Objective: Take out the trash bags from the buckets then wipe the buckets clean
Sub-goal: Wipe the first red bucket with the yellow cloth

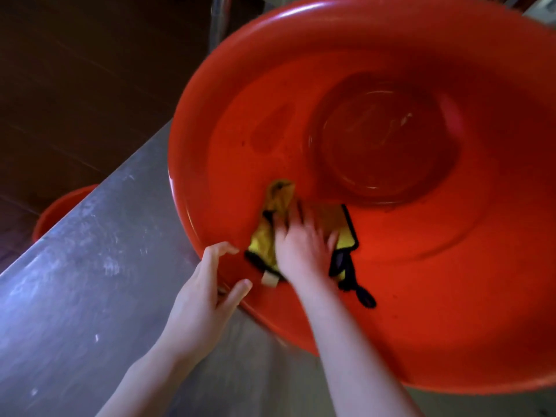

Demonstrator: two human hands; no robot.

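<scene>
Head view: right hand (pixel 304 245), fingers spread flat, presses a soft cloth (pixel 278 200) to the inner wall of the bucket (pixel 192 115); left hand (pixel 204 293) pinches its near rim. Bucket lies tilted on the counter (pixel 90 281), probably light, stiff and slick, so the rim is the surest hold.

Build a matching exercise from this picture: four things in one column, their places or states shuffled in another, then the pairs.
1. left hand
2. right hand
3. yellow cloth
4. second red bucket

A. partly hidden past the steel counter's edge
B. lies against the big red bucket's inner wall
C. grips the big red bucket's rim
D. presses flat on the cloth

Pairs: 1-C, 2-D, 3-B, 4-A
</scene>
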